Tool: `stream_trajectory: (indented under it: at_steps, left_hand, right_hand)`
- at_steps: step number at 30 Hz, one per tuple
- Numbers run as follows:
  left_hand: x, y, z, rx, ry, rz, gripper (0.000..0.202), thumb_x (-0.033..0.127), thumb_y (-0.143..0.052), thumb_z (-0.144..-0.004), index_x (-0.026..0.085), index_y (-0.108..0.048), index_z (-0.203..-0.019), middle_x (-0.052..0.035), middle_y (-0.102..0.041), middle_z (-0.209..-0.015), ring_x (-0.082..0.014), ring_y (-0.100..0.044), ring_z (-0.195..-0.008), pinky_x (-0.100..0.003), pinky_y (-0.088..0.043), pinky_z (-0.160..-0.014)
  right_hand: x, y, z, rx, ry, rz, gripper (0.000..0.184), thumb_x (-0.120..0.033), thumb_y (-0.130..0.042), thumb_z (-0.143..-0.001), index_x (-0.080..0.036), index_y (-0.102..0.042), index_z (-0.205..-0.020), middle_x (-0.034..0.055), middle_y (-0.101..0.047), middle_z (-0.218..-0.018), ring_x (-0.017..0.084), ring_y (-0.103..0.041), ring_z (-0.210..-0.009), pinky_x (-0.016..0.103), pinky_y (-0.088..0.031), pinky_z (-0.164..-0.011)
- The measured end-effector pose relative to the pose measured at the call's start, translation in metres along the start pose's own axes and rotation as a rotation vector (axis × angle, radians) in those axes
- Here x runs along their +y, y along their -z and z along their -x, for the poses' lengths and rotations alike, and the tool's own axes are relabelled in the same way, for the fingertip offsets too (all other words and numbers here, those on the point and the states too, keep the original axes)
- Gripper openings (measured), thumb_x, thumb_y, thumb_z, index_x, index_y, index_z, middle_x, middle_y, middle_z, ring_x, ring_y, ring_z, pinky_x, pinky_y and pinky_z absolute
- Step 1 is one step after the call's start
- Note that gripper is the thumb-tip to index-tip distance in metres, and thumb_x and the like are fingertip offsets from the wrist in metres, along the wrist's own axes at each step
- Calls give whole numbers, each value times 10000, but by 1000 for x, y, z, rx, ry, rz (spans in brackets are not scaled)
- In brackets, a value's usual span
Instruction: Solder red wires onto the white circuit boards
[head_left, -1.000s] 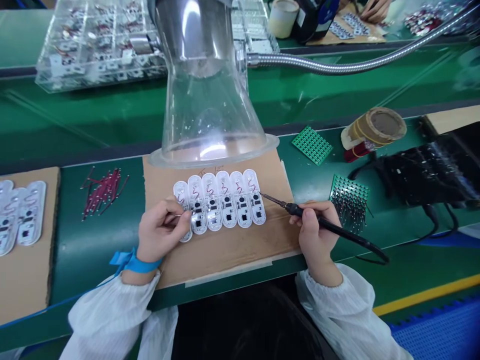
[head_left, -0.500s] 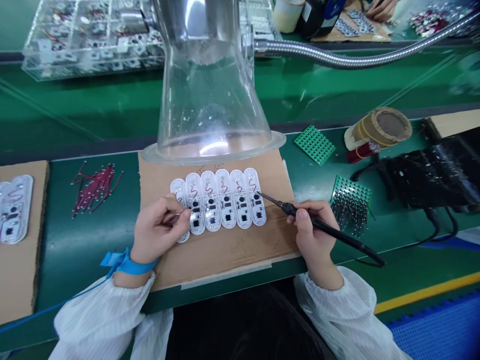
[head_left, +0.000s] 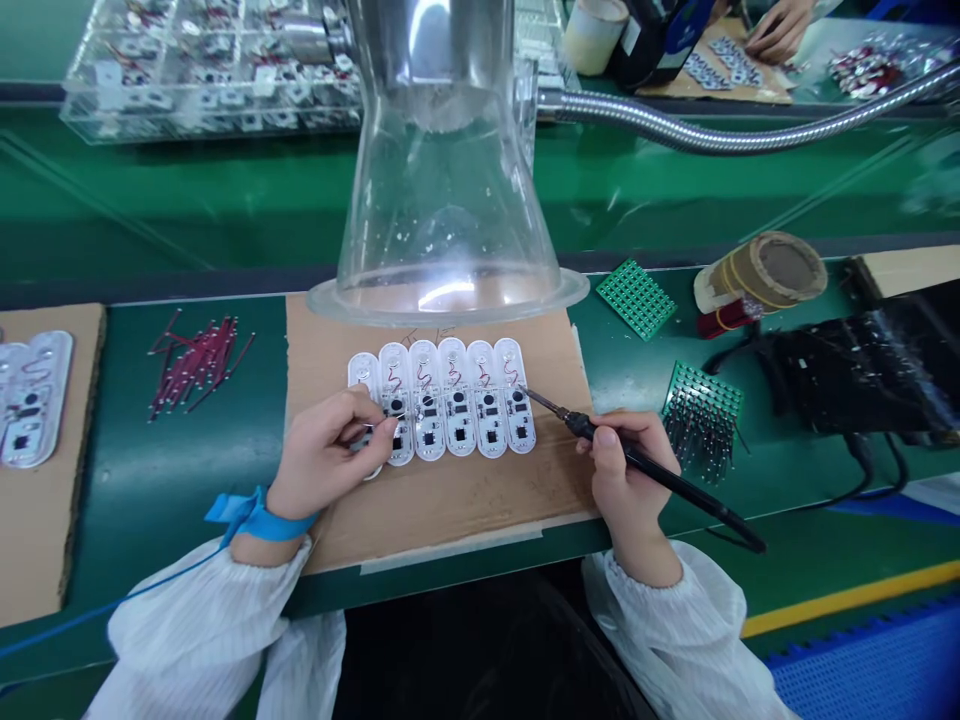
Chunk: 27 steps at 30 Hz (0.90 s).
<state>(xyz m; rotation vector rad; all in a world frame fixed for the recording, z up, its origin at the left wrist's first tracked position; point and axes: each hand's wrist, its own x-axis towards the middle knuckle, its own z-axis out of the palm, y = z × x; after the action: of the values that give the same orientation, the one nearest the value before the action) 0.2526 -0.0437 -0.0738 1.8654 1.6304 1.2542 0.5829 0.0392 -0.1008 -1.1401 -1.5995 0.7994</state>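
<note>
A row of white oval circuit-board units (head_left: pixel 460 435), with red wires and black chips, lies on a cardboard sheet (head_left: pixel 450 510). My right hand (head_left: pixel 634 475) grips a soldering iron (head_left: pixel 660 468) like a pen. Its tip is at the rightmost unit, near the red wire's lower end; contact is too small to tell. My left hand (head_left: pixel 334 445), with a blue wrist strap (head_left: pixel 266 520), is closed in a pinch on a thin solder wire (head_left: pixel 400 416). This hand is over the leftmost unit and hides part of it.
A clear fume hood (head_left: pixel 450 220) hangs above the cardboard. Red wires (head_left: pixel 196 365) lie left; green perforated boards (head_left: pixel 637 298), a round tub (head_left: pixel 761 272) and a black device (head_left: pixel 870 340) are right. A parts tray (head_left: pixel 217 115) and another person's hand (head_left: pixel 780 30) are behind.
The view has shifted slightly. My left hand's solder wire now reaches further right over the units. The soldering iron stays at the rightmost unit.
</note>
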Motion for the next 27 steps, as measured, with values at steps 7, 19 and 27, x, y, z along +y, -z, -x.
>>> stream_trajectory:
  at_steps: [7,19,27]
  left_hand:
    - [-2,2,2,68,-4,42,192,80,-687,-922,219,-580,-844,65,-448,-648,-101,-375,-556,-257,-312,-538]
    - [-3,3,0,68,-17,41,199,74,-677,-929,220,-575,-841,68,-448,-638,-95,-366,-549,-245,-297,-520]
    - [-1,3,-1,59,44,45,179,128,-676,-926,215,-581,-801,55,-483,-619,-97,-374,-526,-257,-301,-512]
  right_hand:
    - [-2,2,1,-30,27,13,123,-347,-722,-1038,-227,-706,-1011,5,-680,-811,158,-662,-622,276,-533,-552]
    - [-7,-12,-2,88,8,-61,201,-383,-677,-1063,-220,-672,-946,-19,-634,-750,135,-612,-553,273,-502,-536]
    - [-3,-10,0,3,5,-23,182,-383,-694,-1058,-225,-681,-969,-7,-669,-758,152,-621,-589,282,-517,-565]
